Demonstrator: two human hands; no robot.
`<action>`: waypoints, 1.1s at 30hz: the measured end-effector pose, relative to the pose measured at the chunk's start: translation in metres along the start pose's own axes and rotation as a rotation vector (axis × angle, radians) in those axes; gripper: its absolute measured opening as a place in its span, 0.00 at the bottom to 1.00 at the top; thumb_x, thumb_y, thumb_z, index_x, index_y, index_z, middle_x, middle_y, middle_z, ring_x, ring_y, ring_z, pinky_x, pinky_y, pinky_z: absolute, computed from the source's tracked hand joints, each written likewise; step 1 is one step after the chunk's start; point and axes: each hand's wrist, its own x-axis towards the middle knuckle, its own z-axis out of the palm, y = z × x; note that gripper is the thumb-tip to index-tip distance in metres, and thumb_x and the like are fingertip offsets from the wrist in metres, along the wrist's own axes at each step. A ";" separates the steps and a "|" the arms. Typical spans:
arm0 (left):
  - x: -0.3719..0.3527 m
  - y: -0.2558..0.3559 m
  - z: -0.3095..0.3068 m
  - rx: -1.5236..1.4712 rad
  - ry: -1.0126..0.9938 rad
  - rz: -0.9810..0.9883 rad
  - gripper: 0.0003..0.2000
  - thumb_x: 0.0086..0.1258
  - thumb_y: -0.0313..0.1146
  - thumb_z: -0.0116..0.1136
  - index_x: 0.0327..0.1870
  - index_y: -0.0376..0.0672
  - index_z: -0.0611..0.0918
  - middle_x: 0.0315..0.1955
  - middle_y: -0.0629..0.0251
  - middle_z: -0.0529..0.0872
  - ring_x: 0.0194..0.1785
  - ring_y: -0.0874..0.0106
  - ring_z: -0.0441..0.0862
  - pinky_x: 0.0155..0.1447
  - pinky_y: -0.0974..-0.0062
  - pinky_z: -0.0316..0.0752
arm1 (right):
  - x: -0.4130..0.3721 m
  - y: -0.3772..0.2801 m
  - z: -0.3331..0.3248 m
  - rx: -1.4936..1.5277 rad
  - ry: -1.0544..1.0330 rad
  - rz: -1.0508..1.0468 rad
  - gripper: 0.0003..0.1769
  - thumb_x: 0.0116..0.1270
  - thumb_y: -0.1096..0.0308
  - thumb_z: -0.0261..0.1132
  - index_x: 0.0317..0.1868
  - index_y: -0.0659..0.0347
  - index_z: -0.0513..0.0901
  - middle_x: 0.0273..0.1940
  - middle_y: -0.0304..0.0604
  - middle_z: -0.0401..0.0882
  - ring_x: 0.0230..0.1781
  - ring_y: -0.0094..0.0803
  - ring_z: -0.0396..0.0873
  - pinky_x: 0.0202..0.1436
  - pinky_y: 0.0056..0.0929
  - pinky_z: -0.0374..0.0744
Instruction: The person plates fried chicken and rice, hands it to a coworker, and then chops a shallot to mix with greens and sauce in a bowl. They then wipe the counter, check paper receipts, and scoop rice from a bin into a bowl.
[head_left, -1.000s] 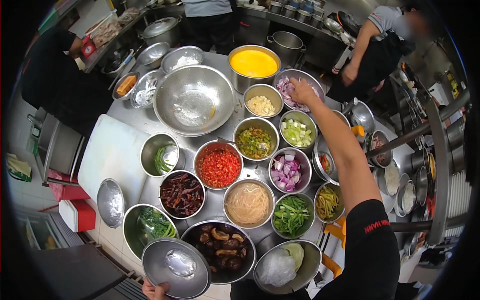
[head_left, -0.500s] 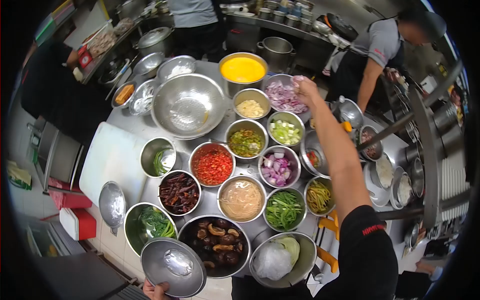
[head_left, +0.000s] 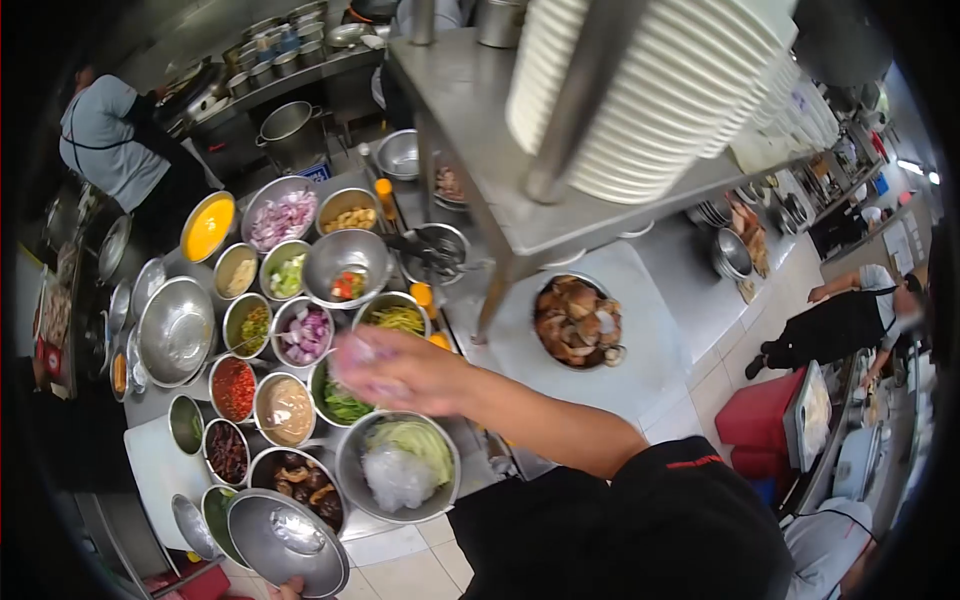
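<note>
Kitchen prep station: steel table packed rim to rim with steel bowls. My read: that puts everything within one arm's sweep, no stepping.

Left hand is at the bottom edge, mostly cropped. The visible fingers are wrapped on the near rim of a steel bowl. That bowl is off the table's near corner, low, mouth up, roughly level, just beside the mushroom bowl. Probably held tray-style to keep it close to the spread. Something shiny is inside it, can't tell what.

Right hand hovers above the green veg bowl and the cabbage-and-noodle bowl. Heavy motion blur: fingers look curled together with pale purplish bits around them, but I can't tell if they're pinching anything. Diced red onion bowl is just beyond the hand.

Chopped red chilli and dried chilli sit on the left side, yellow liquid pot at the far end. White plates are stacked on the overhead shelf, likely for a straight reach up. Co-worker in grey far left, another in black at right, both well apart.
</note>
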 end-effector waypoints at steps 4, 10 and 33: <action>-0.059 0.013 0.045 0.033 -0.068 0.012 0.14 0.40 0.25 0.54 0.30 0.27 0.76 0.33 0.49 0.77 0.37 0.58 0.75 0.43 0.56 0.74 | -0.176 -0.040 -0.020 -0.174 0.340 0.068 0.12 0.61 0.73 0.64 0.44 0.56 0.73 0.31 0.34 0.73 0.23 0.16 0.69 0.18 0.14 0.64; -0.164 -0.016 0.140 -0.121 -0.580 -0.211 0.20 0.41 0.24 0.51 0.39 0.25 0.77 0.31 0.58 0.81 0.30 0.72 0.78 0.40 0.79 0.73 | -0.326 -0.057 -0.163 -0.980 0.870 -0.312 0.11 0.57 0.79 0.61 0.40 0.57 0.75 0.32 0.41 0.74 0.26 0.26 0.74 0.24 0.22 0.73; -0.421 -0.140 0.432 0.391 -1.064 0.377 0.11 0.59 0.37 0.62 0.33 0.39 0.80 0.32 0.58 0.82 0.38 0.65 0.81 0.41 0.69 0.74 | -0.355 -0.026 -0.259 -1.762 0.816 -0.641 0.22 0.56 0.67 0.62 0.53 0.60 0.74 0.48 0.48 0.74 0.53 0.47 0.66 0.59 0.46 0.60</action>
